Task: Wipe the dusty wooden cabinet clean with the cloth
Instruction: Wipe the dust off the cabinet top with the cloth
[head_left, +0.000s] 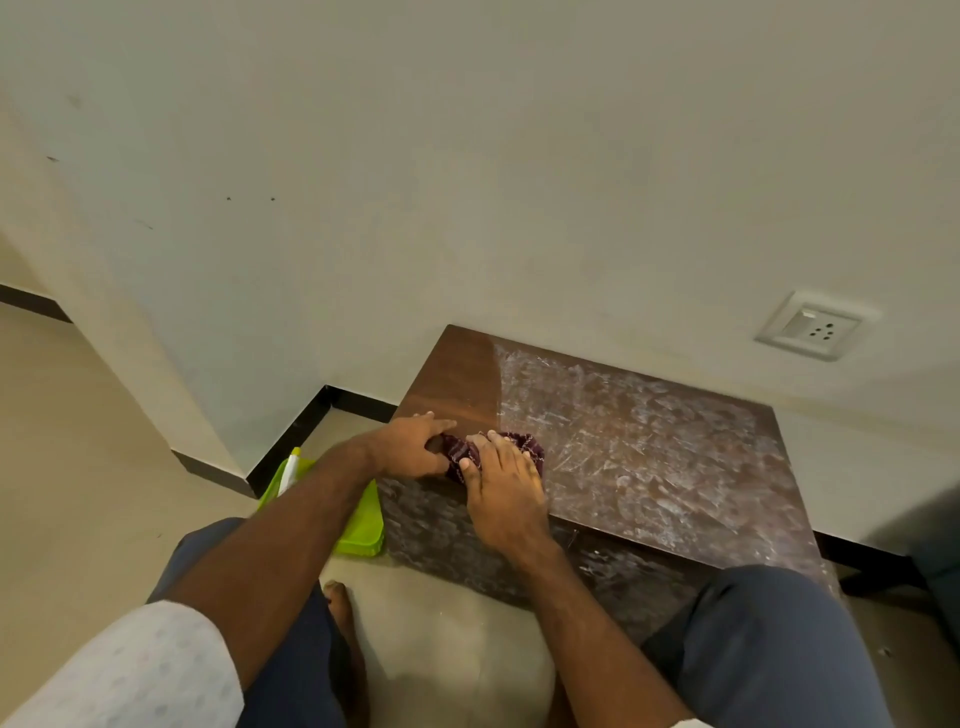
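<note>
A low dark wooden cabinet (649, 447) stands against the wall. Its left strip looks clean and glossy; the rest of the top and the front face are streaked with white dust. A bunched maroon cloth (524, 448) lies near the top's front left corner. My right hand (501, 486) presses flat on the cloth, fingers spread over it. My left hand (413, 451) rests at the left front edge of the top and pinches the cloth's left end.
A lime green tray (363, 525) with a white spray bottle (289, 470) sits on the floor left of the cabinet. A wall socket (815, 326) is above the cabinet's right side. My knees and a bare foot (340, 613) are in front, on the tiled floor.
</note>
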